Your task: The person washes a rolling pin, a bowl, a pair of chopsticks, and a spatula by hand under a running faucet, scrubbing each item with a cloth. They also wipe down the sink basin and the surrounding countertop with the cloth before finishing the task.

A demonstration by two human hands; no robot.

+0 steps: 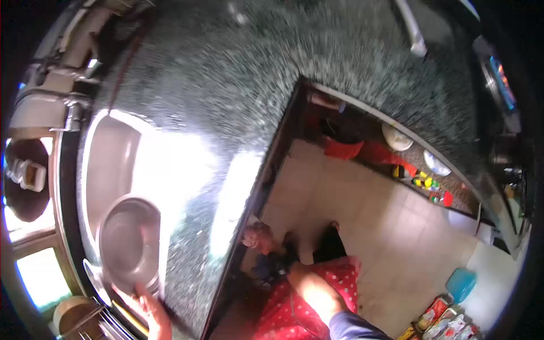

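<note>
A round steel bowl (pixel 129 243) sits tilted at the near end of the sink (pixel 110 153), its inside facing me. My left hand (pixel 148 310) is at its near rim, with the fingertips closed on the edge. My right arm reaches across a red polka-dot cloth (pixel 317 289) over my lap. Below the counter edge, my right hand (pixel 262 238) is blurred and in shadow, so its fingers do not show clearly. Something dark blue (pixel 269 266) lies at its wrist, and a thin cord runs down from there.
A dark speckled stone counter (pixel 226 73) runs along the sink and turns right, with bright glare near the sink. A tap (pixel 73 113) stands at the far left. A dish rack (pixel 107 323) is beside my left hand. Lower shelves hold bowls (pixel 396 137); a blue container (pixel 462 284) and packets stand on the floor.
</note>
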